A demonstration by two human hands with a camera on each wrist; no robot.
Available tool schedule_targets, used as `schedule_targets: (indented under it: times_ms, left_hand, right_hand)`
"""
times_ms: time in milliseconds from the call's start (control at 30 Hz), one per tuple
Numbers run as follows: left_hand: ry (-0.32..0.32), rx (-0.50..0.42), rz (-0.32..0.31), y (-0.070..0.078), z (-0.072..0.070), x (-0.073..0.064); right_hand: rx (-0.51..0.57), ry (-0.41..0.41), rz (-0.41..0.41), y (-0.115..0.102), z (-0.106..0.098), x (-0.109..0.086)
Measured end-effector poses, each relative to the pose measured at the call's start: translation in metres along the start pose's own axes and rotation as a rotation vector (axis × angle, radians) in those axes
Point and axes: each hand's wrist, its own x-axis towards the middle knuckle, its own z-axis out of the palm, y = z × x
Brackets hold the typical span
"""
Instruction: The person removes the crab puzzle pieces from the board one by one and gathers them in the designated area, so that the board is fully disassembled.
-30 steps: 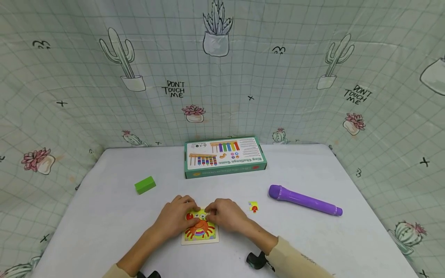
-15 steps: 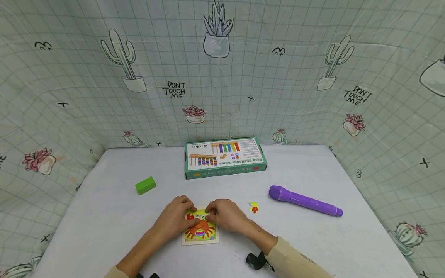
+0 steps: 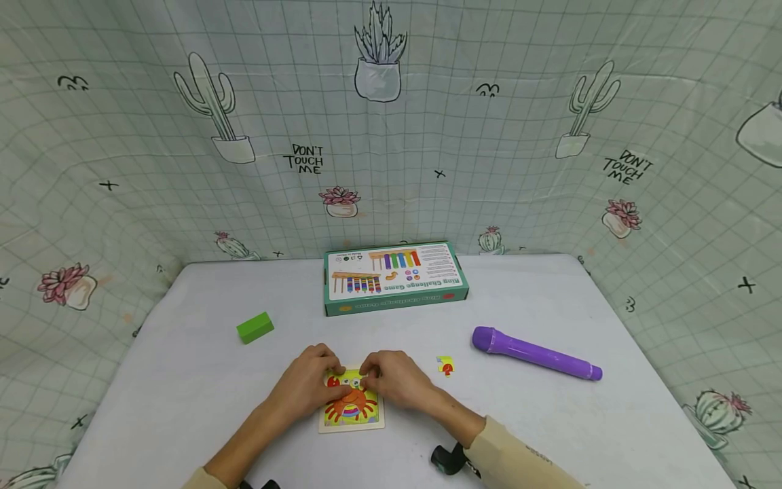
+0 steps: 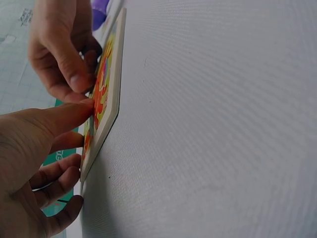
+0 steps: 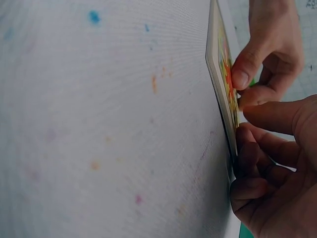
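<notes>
Crab puzzle [image 3: 351,409], its far corners hidden by both hands [image 3: 305,384] [image 3: 397,380]; whether they grip it, I cannot tell.

The left hand [image 3: 311,382] and right hand [image 3: 397,380] face each other, thumb tips close together between the 2 grips. Left of the gap, the left thumb [image 4: 64,119] reaches inward, its 4 fingers bent beside it. Opposite, the right thumb [image 5: 272,115] extends above more tightly curled fingers [image 5: 252,191]. Behind each grip, the left forearm [image 3: 250,441] and right forearm [image 3: 458,415] slant outward, down to 2 tan sleeves [image 3: 519,458].
</notes>
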Motion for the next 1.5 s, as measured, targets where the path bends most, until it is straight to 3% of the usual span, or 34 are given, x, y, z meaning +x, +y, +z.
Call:
schedule_targets:
  times_ms: [367,900,1500]
  left_hand:
    - [0.02,0.006,0.001,0.0011,0.0016,-0.0017]
    - [0.053,0.075,0.098,-0.0014,0.0028,-0.0043]
    - [0.053,0.04,0.067,0.0001,0.0009,-0.005]
  right_hand:
    - [0.01,0.01,-0.002,0.0003,0.0001,0.0005]
    - [0.008,0.034,-0.012,-0.0016,0.0006,0.0016]
    - [0.136,0.026,0.016,-0.0013,-0.0006,0.0072]
